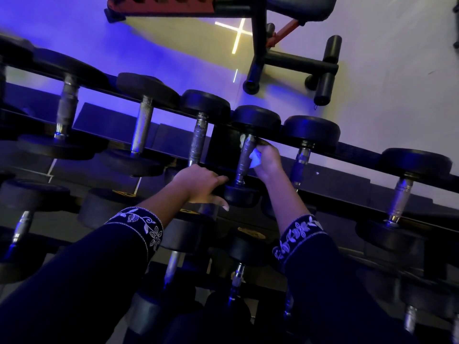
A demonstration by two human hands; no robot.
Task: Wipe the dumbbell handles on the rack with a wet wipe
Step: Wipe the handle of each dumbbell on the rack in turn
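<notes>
A row of black dumbbells with knurled metal handles lies across the top tier of the rack [360, 151]. My right hand [268, 161] holds a white wet wipe [254, 158] pressed against the right side of one metal handle [244, 157] near the middle of the row. My left hand [198, 182] rests on the near black head [239, 194] of that same dumbbell, fingers curled over it. More dumbbells sit on the lower tiers under my dark embroidered sleeves.
Neighbouring handles stand close on both sides: one to the left [198, 140] and one to the right [301, 157]. Beyond the rack, a black and red weight bench [263, 45] stands on the pale floor, lit by blue light.
</notes>
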